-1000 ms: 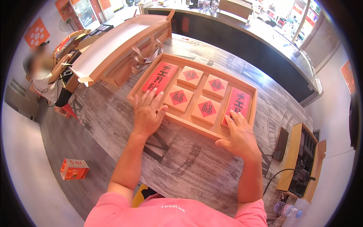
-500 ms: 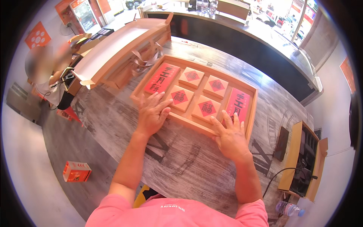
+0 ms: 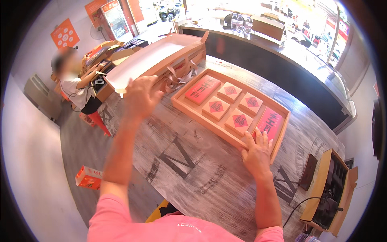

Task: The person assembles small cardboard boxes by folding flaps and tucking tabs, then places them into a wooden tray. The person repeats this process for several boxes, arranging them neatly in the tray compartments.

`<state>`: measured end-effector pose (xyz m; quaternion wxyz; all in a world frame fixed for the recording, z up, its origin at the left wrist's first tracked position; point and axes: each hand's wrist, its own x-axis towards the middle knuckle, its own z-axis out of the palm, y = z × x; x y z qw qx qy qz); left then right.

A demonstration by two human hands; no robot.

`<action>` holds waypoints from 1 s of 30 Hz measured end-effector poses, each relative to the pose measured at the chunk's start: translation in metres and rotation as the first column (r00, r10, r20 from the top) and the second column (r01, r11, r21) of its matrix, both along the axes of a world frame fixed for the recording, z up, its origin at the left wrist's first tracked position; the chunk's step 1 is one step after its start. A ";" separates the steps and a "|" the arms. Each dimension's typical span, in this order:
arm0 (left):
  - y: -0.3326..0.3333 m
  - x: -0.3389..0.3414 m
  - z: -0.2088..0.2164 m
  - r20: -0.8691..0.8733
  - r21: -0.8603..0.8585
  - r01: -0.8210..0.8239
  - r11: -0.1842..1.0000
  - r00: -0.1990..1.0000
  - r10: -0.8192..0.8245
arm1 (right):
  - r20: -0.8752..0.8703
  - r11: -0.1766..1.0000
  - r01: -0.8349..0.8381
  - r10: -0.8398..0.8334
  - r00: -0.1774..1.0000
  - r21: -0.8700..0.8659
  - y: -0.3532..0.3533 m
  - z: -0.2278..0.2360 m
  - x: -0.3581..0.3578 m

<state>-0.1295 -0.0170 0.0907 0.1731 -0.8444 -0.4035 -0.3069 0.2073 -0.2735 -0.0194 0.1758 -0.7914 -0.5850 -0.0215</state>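
Note:
A shallow orange-brown tray [image 3: 204, 122] lies on the table, holding several small square boxes, such as one with a red diamond label [image 3: 216, 107]. A red oblong box [image 3: 202, 90] fills the tray's left end, and another red oblong box [image 3: 269, 121] its right end. My right hand [image 3: 258, 152] rests at the tray's near right corner, fingers outstretched onto that box. Off to the left, my left hand [image 3: 143, 97] is raised with its thumb apart, in front of a large lid-like carton [image 3: 145, 54] with a pale inside. It appears to hold nothing. Ribbon handles [image 3: 177, 78] hang between carton and tray.
A dark counter [image 3: 258, 56] runs behind the table [image 3: 193, 161]. On the right sits an open cardboard box [image 3: 328, 193] with a cable, beside a dark slab [image 3: 308, 172]. Another person [image 3: 70, 86] stands at far left. An orange-and-white carton [image 3: 88, 177] is on the floor.
My left hand has left the tray's near edge and moved left and up toward the large carton. My right hand stays at the tray's right corner. The view has shifted left.

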 end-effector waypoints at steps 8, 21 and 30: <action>0.096 -0.056 0.041 -0.498 -0.340 -0.573 0.746 0.782 0.375 | -0.020 1.000 -0.017 0.018 1.000 0.023 0.002 -0.003 0.000; -0.100 0.074 0.006 -0.124 -0.438 -0.037 0.898 0.992 -0.020 | -0.097 0.997 -0.040 0.047 0.994 0.071 -0.002 0.005 0.002; -0.200 0.155 -0.038 -0.161 -0.727 0.221 0.649 0.865 -0.475 | -0.177 0.985 -0.050 0.079 0.981 0.164 -0.003 0.008 0.030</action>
